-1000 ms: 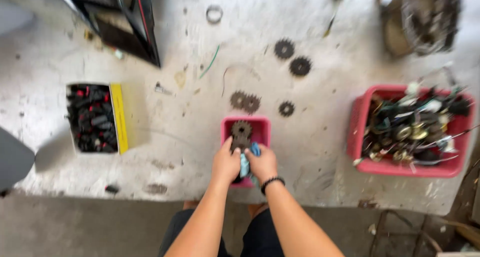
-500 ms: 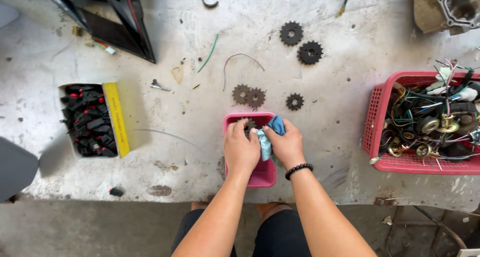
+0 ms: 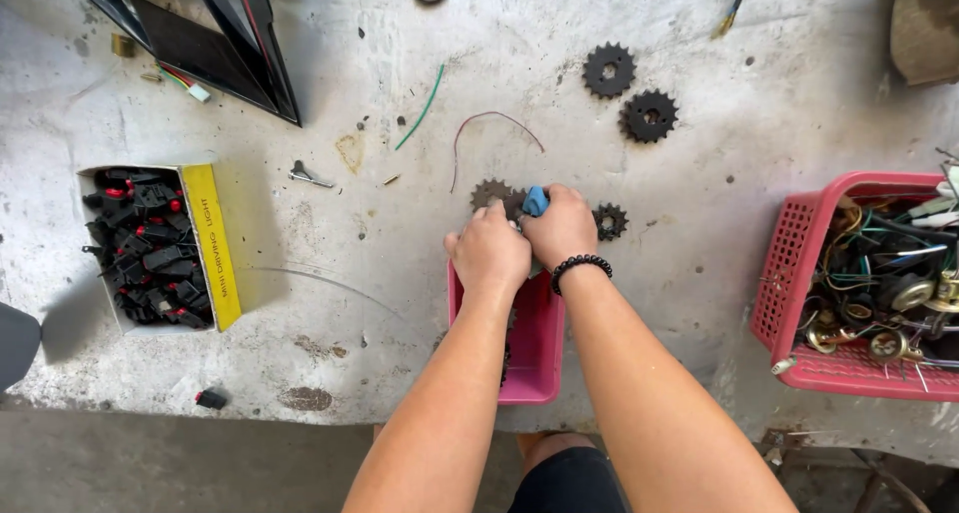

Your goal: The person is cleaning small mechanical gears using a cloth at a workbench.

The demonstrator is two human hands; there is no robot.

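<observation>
- A blue cloth [image 3: 535, 200] is pinched in the right hand [image 3: 561, 227], above the pink tray [image 3: 534, 345].
- The left hand [image 3: 489, 253] is closed; its contents cannot be told.
- Four gears [image 3: 609, 69] are laid out on the table [image 3: 699, 193]; more appear left in the tray.

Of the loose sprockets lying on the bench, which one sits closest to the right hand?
The small sprocket just beside the right hand, nearly touching its knuckles. The two larger sprockets lie well apart, farther up the bench.
</observation>
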